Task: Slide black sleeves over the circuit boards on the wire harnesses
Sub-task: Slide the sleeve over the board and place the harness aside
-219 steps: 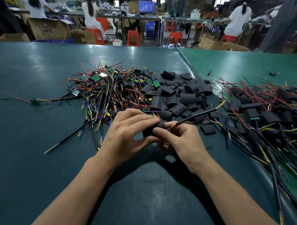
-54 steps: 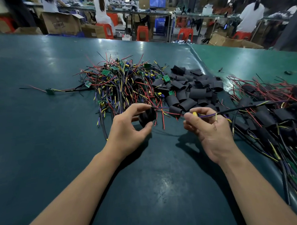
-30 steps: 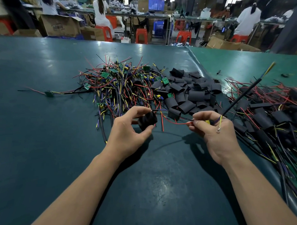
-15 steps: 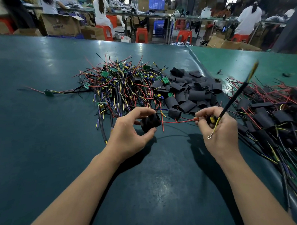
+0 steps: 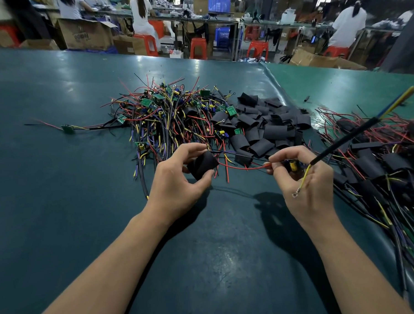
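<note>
Item 1: a stray wire harness (image 5: 68, 128) with a small green board lay alone at far left on the dark teal counter (image 5: 60, 187).

Item 2: a heap of unsleeved harnesses (image 5: 166, 118), red, yellow, purple and black leads tangled with green boards, sat at centre left.

Item 3: the left hand (image 5: 176, 179) was held just above the counter in front of that heap; its thumb and curled fingers (image 5: 191, 149) pinched one black sleeve (image 5: 202, 165), open end turned toward the right.

Item 4: a pile of loose black sleeves (image 5: 264, 126) lay just right of the heap, touching it.

Item 5: the right hand (image 5: 306, 183) was held apart from the left, its fingers curled round a harness (image 5: 293, 165) at the board end, where a yellow capacitor showed. A red lead (image 5: 244, 168) ran from it toward the sleeve; whether it entered the sleeve could not be told. A black cable (image 5: 347, 136) rose up and to the right, and a yellow lead with ring terminal (image 5: 299, 186) hung across the palm.

Item 6: a spread of sleeved harnesses (image 5: 379, 158) lay at far right.
</note>
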A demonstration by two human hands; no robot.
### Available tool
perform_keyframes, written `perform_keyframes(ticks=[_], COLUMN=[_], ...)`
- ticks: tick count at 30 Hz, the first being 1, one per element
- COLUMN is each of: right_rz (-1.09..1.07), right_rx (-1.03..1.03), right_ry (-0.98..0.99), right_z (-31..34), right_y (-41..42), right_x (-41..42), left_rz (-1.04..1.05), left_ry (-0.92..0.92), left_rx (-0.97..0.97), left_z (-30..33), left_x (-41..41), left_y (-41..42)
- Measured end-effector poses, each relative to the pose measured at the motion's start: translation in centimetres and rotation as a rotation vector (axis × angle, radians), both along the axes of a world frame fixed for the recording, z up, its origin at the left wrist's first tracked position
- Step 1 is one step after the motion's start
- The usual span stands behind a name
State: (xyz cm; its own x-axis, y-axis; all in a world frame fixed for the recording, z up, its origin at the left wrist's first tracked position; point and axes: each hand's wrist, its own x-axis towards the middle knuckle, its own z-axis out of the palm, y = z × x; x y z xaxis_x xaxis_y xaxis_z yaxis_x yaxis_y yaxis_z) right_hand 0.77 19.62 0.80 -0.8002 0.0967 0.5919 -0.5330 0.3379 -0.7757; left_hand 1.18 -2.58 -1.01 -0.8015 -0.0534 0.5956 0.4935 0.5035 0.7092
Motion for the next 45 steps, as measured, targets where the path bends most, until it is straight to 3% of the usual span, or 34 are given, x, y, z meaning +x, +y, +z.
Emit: perform_keyframes(ticks=[16,24,30,36,45], right_rz=[0.069,0.235,0.087,0.037,0.005], right_rx=[-0.070,-0.436,-0.282,-0.268,-0.138], right_ry=[-0.148,-0.283,-0.209,-0.180,-0.138], right_z=[0.1,0.4,0.1,0.3,0.4], right_y=[-0.2,1.1,1.1,1.4,1.7], right_x=[0.0,-0.8,-0.9,-1.0,-1.0], left_rz=[-0.001,-0.043,-0.210,-0.256,-0.233], left_ry=[0.055,0.045,-0.004,-0.020,0.006], left_rx=[0.080,-0.293,-0.233,-0.116,-0.102], left_z=[0.1,0.8,0.8,1.1,1.3], left_x=[-0.1,0.4,0.9,1.3,1.3], left_y=[0.0,-0.7,-0.2,0.2,0.2])
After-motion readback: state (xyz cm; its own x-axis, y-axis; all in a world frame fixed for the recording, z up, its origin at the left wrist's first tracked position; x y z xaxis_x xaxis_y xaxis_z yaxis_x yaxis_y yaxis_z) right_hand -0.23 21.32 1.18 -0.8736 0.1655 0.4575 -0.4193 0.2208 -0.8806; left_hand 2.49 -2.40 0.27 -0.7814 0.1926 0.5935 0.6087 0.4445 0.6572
